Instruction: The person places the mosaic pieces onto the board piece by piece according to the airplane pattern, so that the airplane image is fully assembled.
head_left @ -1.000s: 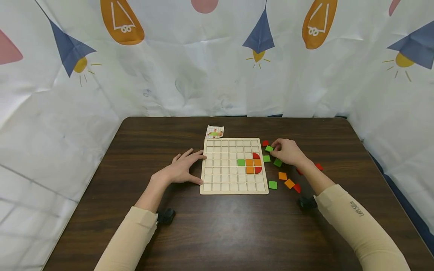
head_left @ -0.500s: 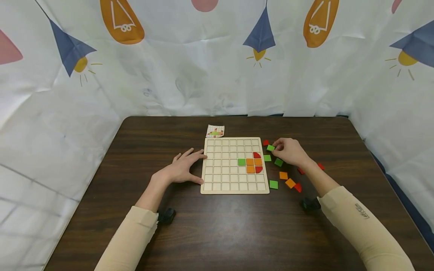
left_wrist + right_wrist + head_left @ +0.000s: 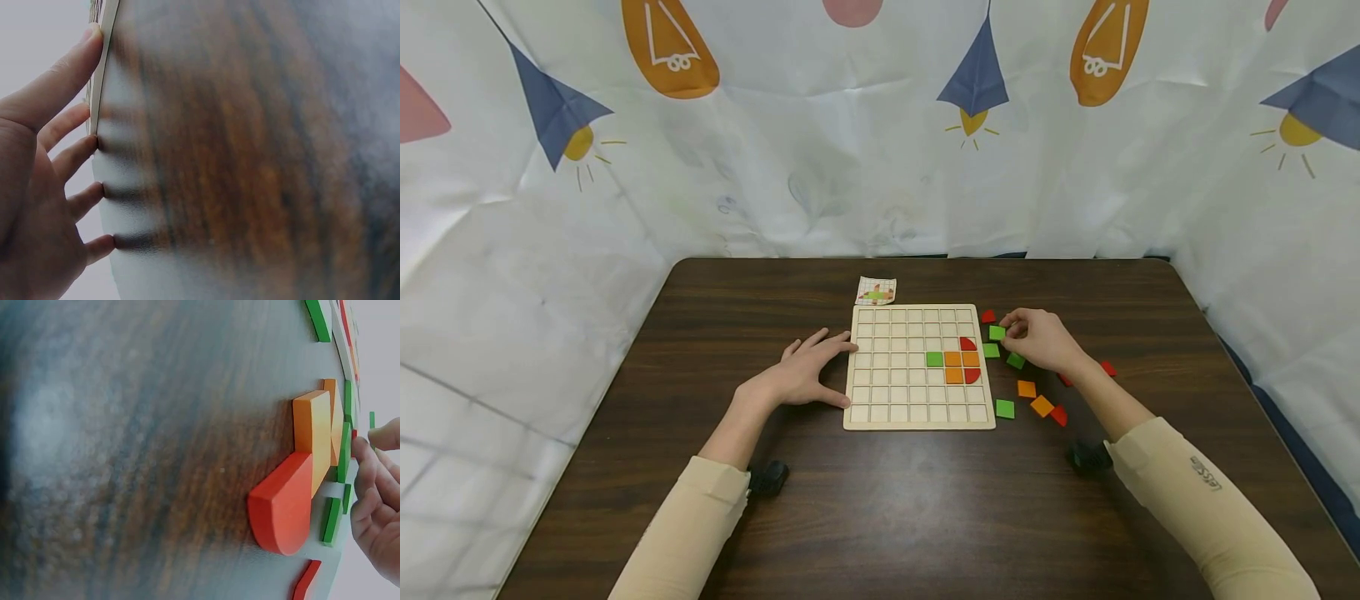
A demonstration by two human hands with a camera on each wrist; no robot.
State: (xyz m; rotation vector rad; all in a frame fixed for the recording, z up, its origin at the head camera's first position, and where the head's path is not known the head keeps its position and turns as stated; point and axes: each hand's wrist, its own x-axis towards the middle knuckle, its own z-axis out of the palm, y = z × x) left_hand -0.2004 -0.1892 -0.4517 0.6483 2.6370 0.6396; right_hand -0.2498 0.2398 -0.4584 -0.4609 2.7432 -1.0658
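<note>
A pale wooden grid board (image 3: 895,400) lies on the table, with several orange, red and green pieces set in its right-hand squares. My left hand (image 3: 799,372) is spread at the board's left edge, thumb and fingertips touching it; the left wrist view shows the thumb (image 3: 69,75) against the rim. Just right of the board, my right hand (image 3: 1041,340) pinches a green square tile (image 3: 996,332) by its right side. In the right wrist view that green tile (image 3: 372,419) shows edge-on at the thumb, raised off the table. The other fingers of the right hand are curled.
Loose pieces lie right of the board: green tiles (image 3: 1005,409), orange tiles (image 3: 1026,388) and red pieces (image 3: 1059,415), one red piece (image 3: 988,316) beyond the pinched tile. A small pattern card (image 3: 876,291) touches the board's far left corner. A printed curtain (image 3: 850,167) hangs behind the table.
My right hand has shifted slightly nearer the front, and the green tile in its fingers has turned to sit squarer to the board. The left hand stays in place.
</note>
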